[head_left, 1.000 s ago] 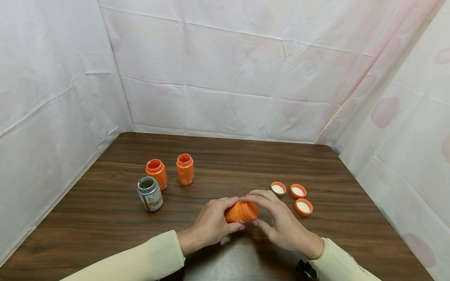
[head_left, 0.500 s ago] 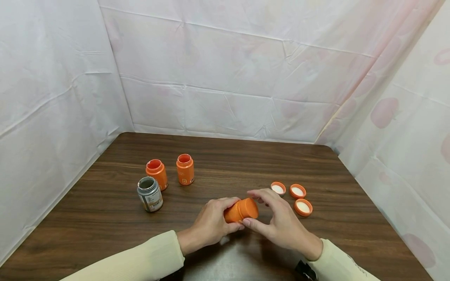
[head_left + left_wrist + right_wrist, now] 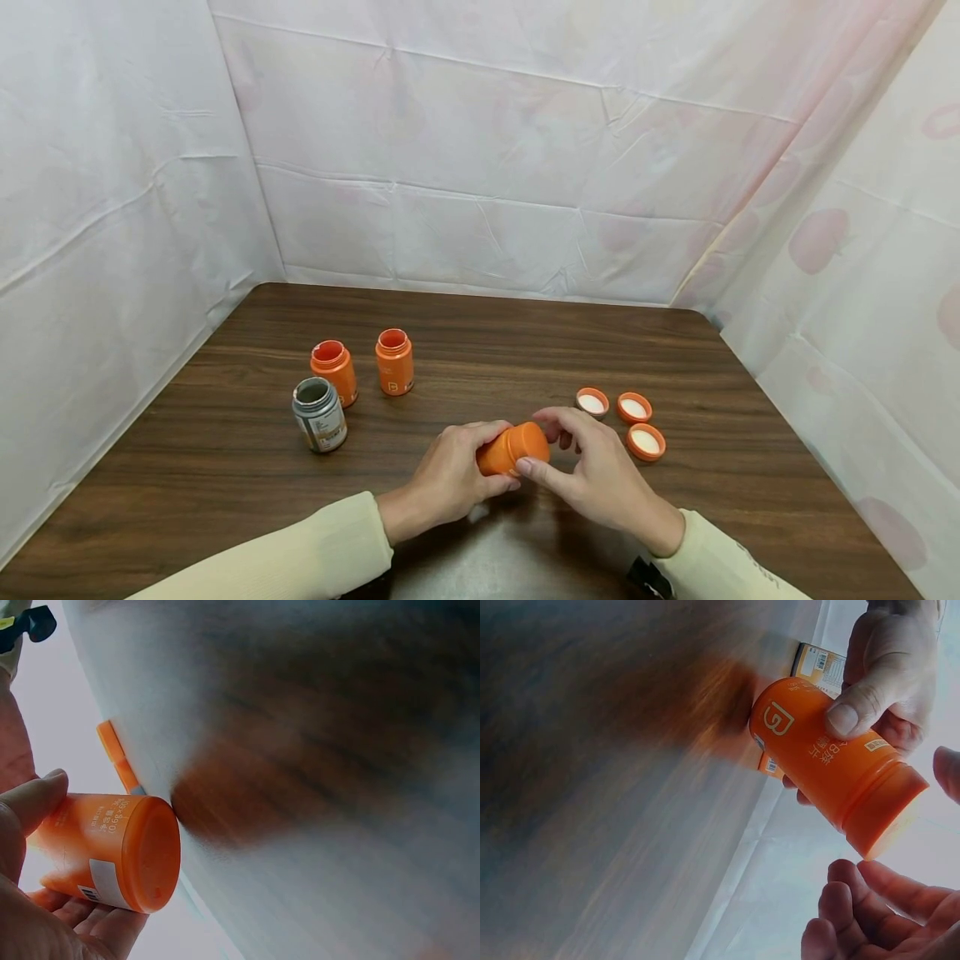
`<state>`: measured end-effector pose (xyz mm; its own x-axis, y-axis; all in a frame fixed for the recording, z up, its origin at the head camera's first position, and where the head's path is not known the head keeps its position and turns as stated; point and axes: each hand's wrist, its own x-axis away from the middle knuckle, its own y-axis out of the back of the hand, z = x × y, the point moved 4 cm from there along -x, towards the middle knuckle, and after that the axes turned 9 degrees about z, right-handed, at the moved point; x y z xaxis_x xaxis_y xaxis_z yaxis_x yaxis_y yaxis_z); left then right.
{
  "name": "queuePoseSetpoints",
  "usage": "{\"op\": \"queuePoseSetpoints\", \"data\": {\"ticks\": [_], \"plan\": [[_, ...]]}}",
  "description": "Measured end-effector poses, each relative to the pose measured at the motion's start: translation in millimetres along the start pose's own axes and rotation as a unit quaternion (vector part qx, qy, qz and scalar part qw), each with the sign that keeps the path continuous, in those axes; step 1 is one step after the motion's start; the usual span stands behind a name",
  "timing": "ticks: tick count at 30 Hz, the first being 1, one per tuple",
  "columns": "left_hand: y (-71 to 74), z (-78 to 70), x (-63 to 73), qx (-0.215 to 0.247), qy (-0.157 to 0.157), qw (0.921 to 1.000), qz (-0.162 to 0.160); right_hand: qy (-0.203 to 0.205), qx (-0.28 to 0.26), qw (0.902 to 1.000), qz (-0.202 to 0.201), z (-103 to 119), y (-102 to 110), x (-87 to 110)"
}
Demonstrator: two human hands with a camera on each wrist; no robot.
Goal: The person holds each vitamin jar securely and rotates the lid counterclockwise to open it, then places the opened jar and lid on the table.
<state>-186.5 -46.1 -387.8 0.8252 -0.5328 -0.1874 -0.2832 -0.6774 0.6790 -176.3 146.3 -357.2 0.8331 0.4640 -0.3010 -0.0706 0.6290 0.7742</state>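
Observation:
A capped orange bottle (image 3: 495,455) lies tilted above the table, its cap (image 3: 533,442) toward the right. My left hand (image 3: 447,472) grips the bottle's body, thumb on the near side and fingers round the far side. Around the cap end stands my right hand (image 3: 603,477), fingers bent and parted. In the right wrist view its thumb is apart from the cap (image 3: 886,813), while one fingertip comes close to the cap's edge; I cannot tell whether it touches. The left wrist view shows the bottle's base (image 3: 154,855), with a white label beside it.
Two uncapped orange bottles, a nearer one (image 3: 337,379) and another (image 3: 395,367), and an uncapped grey bottle (image 3: 322,421) stand at the left of the wooden table (image 3: 480,350). Three upturned caps, one grey-sided (image 3: 592,402) and two orange (image 3: 635,407) (image 3: 646,442), lie right.
My right hand's fingers have come away from the cap and spread, then bent slightly again, its thumb shifting to the cap's near side. The left hand and bottle have barely moved.

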Motion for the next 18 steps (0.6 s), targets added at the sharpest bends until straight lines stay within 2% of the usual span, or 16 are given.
{"op": "queuePoseSetpoints", "data": {"ticks": [18], "plan": [[-0.1,-1.4,0.1,-0.002,-0.006,1.0000,0.002,-0.010,-0.012,0.9998,0.011,-0.4,-2.9,-2.1]]}}
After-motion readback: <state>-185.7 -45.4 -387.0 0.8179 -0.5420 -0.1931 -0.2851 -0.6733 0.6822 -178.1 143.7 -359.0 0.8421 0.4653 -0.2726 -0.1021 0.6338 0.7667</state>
